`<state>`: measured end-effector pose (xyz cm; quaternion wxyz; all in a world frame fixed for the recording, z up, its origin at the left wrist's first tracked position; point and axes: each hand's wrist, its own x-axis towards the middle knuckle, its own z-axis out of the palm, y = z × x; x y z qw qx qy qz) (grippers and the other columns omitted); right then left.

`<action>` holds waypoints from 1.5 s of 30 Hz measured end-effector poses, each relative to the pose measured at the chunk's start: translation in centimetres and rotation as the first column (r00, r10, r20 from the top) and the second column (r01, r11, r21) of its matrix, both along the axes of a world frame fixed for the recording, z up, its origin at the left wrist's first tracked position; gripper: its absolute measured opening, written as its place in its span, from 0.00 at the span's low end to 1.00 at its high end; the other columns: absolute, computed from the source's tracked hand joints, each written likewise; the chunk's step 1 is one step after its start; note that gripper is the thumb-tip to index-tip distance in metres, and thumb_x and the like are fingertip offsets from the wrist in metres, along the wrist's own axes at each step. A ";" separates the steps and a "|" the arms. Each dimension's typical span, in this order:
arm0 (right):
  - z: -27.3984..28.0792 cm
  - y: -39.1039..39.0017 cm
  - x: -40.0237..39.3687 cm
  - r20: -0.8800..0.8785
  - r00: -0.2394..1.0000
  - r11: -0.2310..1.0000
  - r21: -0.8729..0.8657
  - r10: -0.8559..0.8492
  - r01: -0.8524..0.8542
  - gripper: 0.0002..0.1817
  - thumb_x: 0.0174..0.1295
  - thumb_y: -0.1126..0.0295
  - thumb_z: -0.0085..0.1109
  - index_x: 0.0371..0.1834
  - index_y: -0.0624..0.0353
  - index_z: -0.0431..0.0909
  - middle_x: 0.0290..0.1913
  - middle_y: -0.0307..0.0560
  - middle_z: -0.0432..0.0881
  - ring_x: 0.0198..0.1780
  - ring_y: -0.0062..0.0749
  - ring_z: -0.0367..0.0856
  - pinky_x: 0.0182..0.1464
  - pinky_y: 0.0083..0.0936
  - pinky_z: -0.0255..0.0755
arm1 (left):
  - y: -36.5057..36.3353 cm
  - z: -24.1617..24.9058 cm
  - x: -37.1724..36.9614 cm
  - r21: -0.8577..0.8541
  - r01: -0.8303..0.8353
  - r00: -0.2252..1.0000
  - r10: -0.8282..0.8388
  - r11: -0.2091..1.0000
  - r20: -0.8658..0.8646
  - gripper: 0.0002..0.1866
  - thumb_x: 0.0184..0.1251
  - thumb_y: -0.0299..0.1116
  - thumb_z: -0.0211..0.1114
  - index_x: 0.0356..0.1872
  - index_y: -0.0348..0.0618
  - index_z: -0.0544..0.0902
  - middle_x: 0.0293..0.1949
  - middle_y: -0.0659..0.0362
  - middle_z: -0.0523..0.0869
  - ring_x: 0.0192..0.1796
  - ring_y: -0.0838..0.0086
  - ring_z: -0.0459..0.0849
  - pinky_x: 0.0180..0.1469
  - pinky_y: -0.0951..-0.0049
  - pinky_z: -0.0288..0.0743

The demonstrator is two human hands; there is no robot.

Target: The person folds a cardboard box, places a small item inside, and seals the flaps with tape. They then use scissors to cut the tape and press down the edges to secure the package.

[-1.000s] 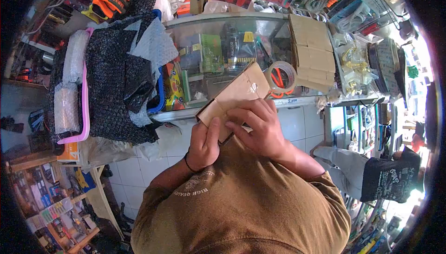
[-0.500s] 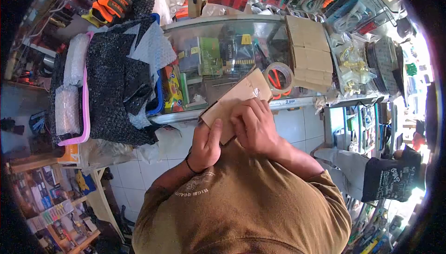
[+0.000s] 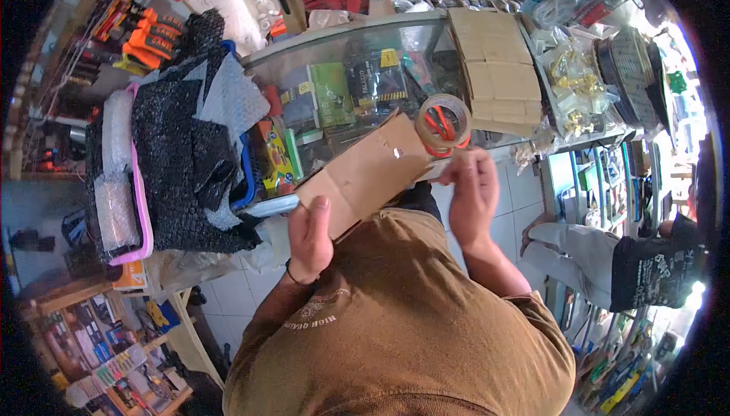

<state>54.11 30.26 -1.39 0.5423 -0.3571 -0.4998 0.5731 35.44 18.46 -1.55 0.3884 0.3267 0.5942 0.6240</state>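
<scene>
A folded piece of brown cardboard (image 3: 372, 169) is held at its lower left end by my left hand (image 3: 310, 239), thumb on top. My right hand (image 3: 473, 192) is raised just off the cardboard's right end, its fingers drawn together in a pinch; what they hold, if anything, is too small to tell. Beyond that hand, a roll of clear tape (image 3: 443, 123) rests on the glass counter (image 3: 342, 47), with orange-handled scissors (image 3: 435, 121) seen through its ring.
Flattened cardboard (image 3: 498, 74) lies on the counter's right part. Black bubble wrap (image 3: 171, 150) fills a pink-rimmed basket (image 3: 139, 188) at left. Another person (image 3: 654, 264) is at the right. Packaged goods hang along the far side.
My right hand has lifted off the cardboard and moved right. More of the cardboard's face shows, and my left hand has shifted slightly left and down with it.
</scene>
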 end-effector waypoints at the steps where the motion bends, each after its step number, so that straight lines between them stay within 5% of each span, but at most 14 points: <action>1: -0.7 0.7 1.4 0.033 0.989 0.989 0.028 -0.147 0.146 0.05 0.68 0.71 0.45 0.35 0.61 0.67 0.29 0.39 0.70 0.30 0.20 0.68 0.33 0.17 0.65 | 0.2 -0.1 -0.3 0.020 -0.033 0.999 0.033 0.999 -0.006 0.14 0.70 0.34 0.48 0.41 0.31 0.75 0.35 0.62 0.77 0.36 0.81 0.70 0.40 0.78 0.64; 4: -3.8 4.0 7.9 0.317 0.808 0.868 0.199 -0.497 0.455 0.08 0.68 0.69 0.47 0.36 0.62 0.70 0.30 0.40 0.73 0.30 0.21 0.70 0.33 0.19 0.66 | 0.3 0.7 -0.7 -0.031 -0.054 0.990 0.058 0.998 0.129 0.16 0.70 0.35 0.50 0.47 0.30 0.74 0.41 0.59 0.78 0.42 0.79 0.74 0.45 0.78 0.67; 8: -8.4 7.4 15.8 0.673 0.232 0.667 0.509 -0.703 0.544 0.10 0.62 0.67 0.53 0.38 0.64 0.74 0.33 0.51 0.74 0.33 0.39 0.75 0.34 0.29 0.70 | 1.4 1.2 -1.2 0.021 -0.038 0.965 0.031 0.999 0.259 0.20 0.69 0.35 0.51 0.54 0.28 0.70 0.50 0.52 0.78 0.51 0.70 0.77 0.54 0.72 0.69; 13: -11.2 8.7 15.8 0.738 0.208 0.760 0.578 -0.642 0.297 0.08 0.60 0.70 0.53 0.37 0.64 0.75 0.34 0.54 0.76 0.35 0.43 0.76 0.35 0.31 0.71 | 2.5 1.7 -1.2 -0.008 -0.056 0.965 0.056 0.998 0.258 0.21 0.68 0.33 0.51 0.56 0.27 0.68 0.52 0.49 0.76 0.53 0.67 0.76 0.56 0.70 0.68; 16: -10.3 8.2 15.9 0.783 0.413 0.844 0.254 -0.466 0.471 0.09 0.61 0.71 0.51 0.38 0.64 0.77 0.38 0.55 0.76 0.41 0.46 0.77 0.43 0.34 0.71 | 2.8 2.0 -0.9 0.012 -0.032 0.962 0.027 0.999 0.270 0.20 0.68 0.33 0.51 0.55 0.28 0.68 0.52 0.50 0.76 0.54 0.68 0.76 0.56 0.70 0.68; 25: -5.0 5.4 12.8 0.757 0.215 0.782 0.557 -0.616 0.279 0.07 0.59 0.74 0.52 0.37 0.62 0.78 0.42 0.50 0.79 0.42 0.43 0.78 0.43 0.32 0.72 | 2.6 1.3 -1.3 -0.013 -0.086 0.923 0.085 0.996 0.375 0.22 0.67 0.35 0.52 0.56 0.29 0.68 0.51 0.52 0.78 0.53 0.66 0.78 0.56 0.68 0.69; 27: -4.0 3.9 10.1 0.669 0.632 0.920 0.307 -0.391 0.244 0.05 0.60 0.74 0.52 0.36 0.62 0.78 0.39 0.47 0.79 0.41 0.32 0.78 0.41 0.26 0.71 | 2.2 0.8 -1.5 -0.020 -0.095 0.909 0.095 0.995 0.405 0.21 0.66 0.35 0.52 0.55 0.30 0.69 0.51 0.52 0.78 0.53 0.66 0.78 0.56 0.67 0.70; 31: -1.5 2.2 4.7 0.297 0.950 0.994 -0.074 0.094 -0.076 0.09 0.64 0.70 0.53 0.37 0.65 0.77 0.37 0.43 0.79 0.40 0.23 0.74 0.45 0.22 0.68 | 1.5 0.1 -1.6 0.030 -0.033 0.911 0.018 0.999 0.411 0.20 0.66 0.34 0.52 0.55 0.32 0.70 0.51 0.52 0.78 0.53 0.66 0.78 0.56 0.66 0.70; 33: 0.4 1.8 2.3 0.258 0.947 0.981 -0.084 0.190 -0.174 0.10 0.63 0.68 0.54 0.37 0.66 0.77 0.37 0.43 0.79 0.40 0.23 0.74 0.45 0.22 0.68 | 0.4 -0.3 -1.7 0.041 -0.017 0.878 -0.004 0.999 0.478 0.21 0.66 0.34 0.53 0.57 0.34 0.68 0.53 0.52 0.77 0.55 0.65 0.77 0.57 0.64 0.69; 35: 1.4 1.2 0.4 0.219 0.934 0.959 -0.094 0.283 -0.269 0.11 0.63 0.67 0.55 0.38 0.67 0.77 0.38 0.42 0.78 0.41 0.23 0.74 0.46 0.22 0.67 | -0.6 -1.9 -1.7 0.057 0.061 0.984 -0.070 0.996 0.167 0.23 0.66 0.35 0.54 0.59 0.34 0.66 0.55 0.52 0.75 0.57 0.63 0.75 0.59 0.62 0.68; 36: 1.7 0.9 -0.4 0.178 0.924 0.939 -0.127 0.339 -0.320 0.12 0.62 0.67 0.56 0.39 0.67 0.77 0.38 0.42 0.78 0.41 0.23 0.73 0.46 0.22 0.67 | -0.6 -1.5 -1.5 0.042 0.083 0.879 -0.093 0.996 0.468 0.24 0.67 0.37 0.54 0.61 0.35 0.64 0.57 0.51 0.73 0.60 0.62 0.73 0.61 0.60 0.66; 40: 1.9 2.0 -1.3 0.404 0.837 0.922 -0.041 0.368 -0.386 0.12 0.59 0.68 0.59 0.40 0.66 0.76 0.34 0.44 0.79 0.38 0.23 0.73 0.44 0.22 0.67 | -0.7 0.3 0.1 0.177 -0.109 0.819 -0.012 0.978 0.574 0.18 0.72 0.34 0.49 0.57 0.32 0.68 0.50 0.55 0.78 0.52 0.70 0.76 0.54 0.73 0.67; 43: 3.5 3.4 -2.8 0.531 0.793 0.925 0.043 0.299 -0.378 0.10 0.58 0.69 0.59 0.39 0.64 0.77 0.30 0.49 0.78 0.35 0.31 0.76 0.41 0.27 0.67 | -3.5 -2.2 -2.1 -0.033 0.029 0.946 -0.017 0.999 0.323 0.14 0.72 0.33 0.47 0.49 0.34 0.73 0.43 0.57 0.78 0.44 0.73 0.78 0.48 0.75 0.70; 45: 4.3 4.4 -3.4 0.642 0.738 0.862 0.236 0.208 -0.449 0.08 0.58 0.70 0.58 0.37 0.64 0.76 0.30 0.51 0.78 0.36 0.44 0.77 0.40 0.31 0.67 | -4.4 -2.1 -3.1 0.037 -0.274 0.962 0.274 0.961 -0.008 0.10 0.70 0.33 0.51 0.39 0.36 0.75 0.37 0.60 0.76 0.36 0.75 0.76 0.41 0.78 0.70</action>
